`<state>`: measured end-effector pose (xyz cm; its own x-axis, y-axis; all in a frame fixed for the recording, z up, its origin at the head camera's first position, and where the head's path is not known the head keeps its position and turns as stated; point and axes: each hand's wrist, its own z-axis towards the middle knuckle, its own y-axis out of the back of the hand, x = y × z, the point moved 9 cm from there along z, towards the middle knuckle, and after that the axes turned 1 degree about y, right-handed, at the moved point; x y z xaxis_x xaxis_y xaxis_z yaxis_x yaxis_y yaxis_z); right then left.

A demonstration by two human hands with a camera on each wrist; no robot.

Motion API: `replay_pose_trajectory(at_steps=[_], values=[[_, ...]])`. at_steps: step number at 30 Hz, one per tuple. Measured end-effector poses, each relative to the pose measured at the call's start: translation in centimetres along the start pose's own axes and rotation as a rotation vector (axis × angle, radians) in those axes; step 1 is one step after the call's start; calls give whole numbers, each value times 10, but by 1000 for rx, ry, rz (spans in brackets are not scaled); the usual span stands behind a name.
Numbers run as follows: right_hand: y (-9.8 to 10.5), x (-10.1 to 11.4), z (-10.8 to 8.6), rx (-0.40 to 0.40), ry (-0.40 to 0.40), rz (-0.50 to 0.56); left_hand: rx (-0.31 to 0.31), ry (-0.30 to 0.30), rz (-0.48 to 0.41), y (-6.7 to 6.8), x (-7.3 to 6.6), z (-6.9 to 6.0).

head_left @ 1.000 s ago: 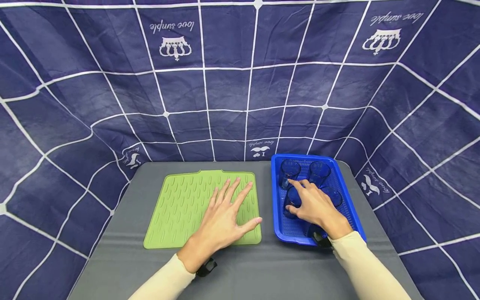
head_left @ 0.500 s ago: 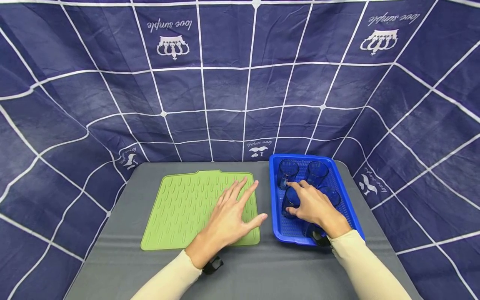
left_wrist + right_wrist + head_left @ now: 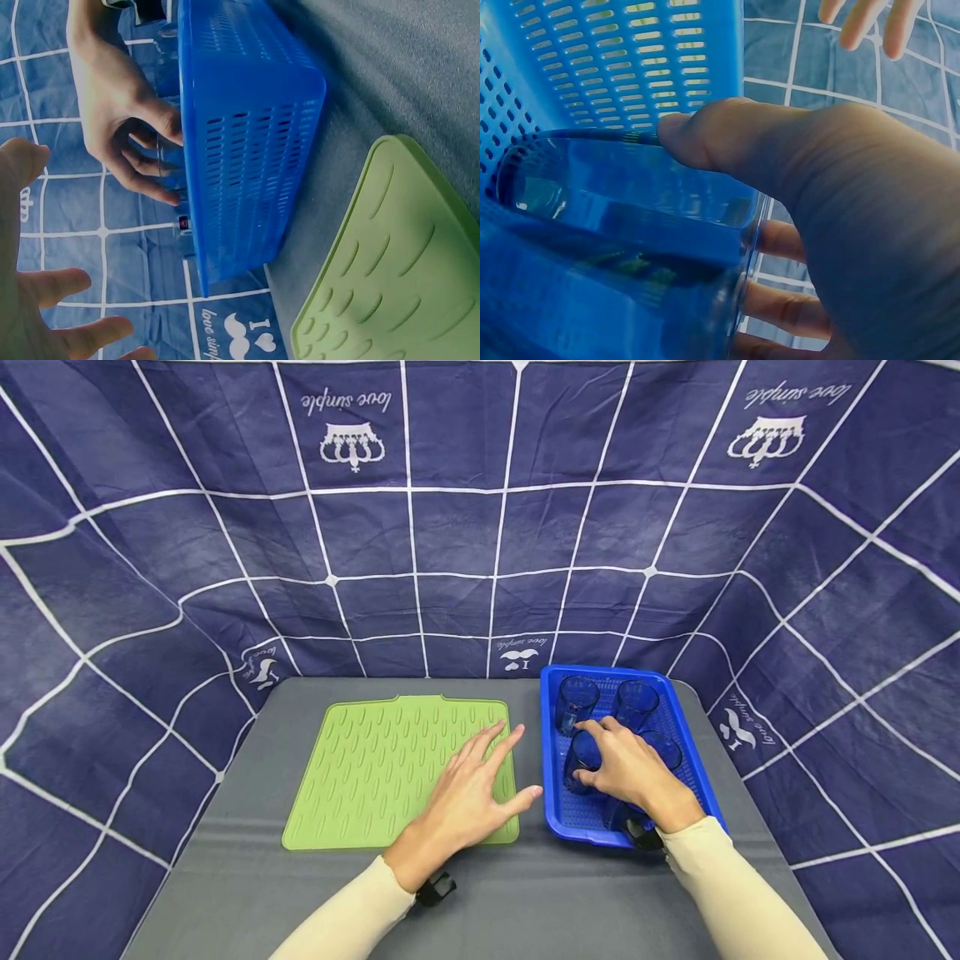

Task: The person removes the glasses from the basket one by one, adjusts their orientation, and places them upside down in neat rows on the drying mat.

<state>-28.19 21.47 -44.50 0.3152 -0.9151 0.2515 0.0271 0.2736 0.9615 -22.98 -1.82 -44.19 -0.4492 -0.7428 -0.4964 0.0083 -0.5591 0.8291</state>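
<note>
Now | right hand (image 3: 633, 767): grip wraps a glass (image 3: 581, 752) inside the basket (image 3: 551, 810) | left hand (image 3: 472, 797): fingers spread, holding nothing, left of basket | best: even pressure, straight lift, clear of neighbouring glasses (image 3: 636, 703)

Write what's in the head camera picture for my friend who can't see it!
A person's right-hand grip curls round a glass in a blue basket holding more glasses. The left-hand grip, fingers spread, is over the right part of a green mat on a gray table; blue patterned cloth hangs behind.
</note>
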Motion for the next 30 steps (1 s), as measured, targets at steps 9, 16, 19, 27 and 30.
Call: replay_pose_trajectory(at_steps=[9, 16, 19, 27, 30], values=[[1, 1, 1, -8, 8, -5, 3, 1, -31, -8, 0, 2], [2, 2, -1, -14, 15, -6, -21, -16, -51, -10, 0, 2], [4, 3, -3, -18, 15, 1, -27, -22, -57, -11, -1, 3], [12, 5, -8, -43, 14, 21, -24, -3, -96, -16, -1, 2], [17, 6, -10, -60, 15, 22, -24, 3, -102, -17, -2, 1]])
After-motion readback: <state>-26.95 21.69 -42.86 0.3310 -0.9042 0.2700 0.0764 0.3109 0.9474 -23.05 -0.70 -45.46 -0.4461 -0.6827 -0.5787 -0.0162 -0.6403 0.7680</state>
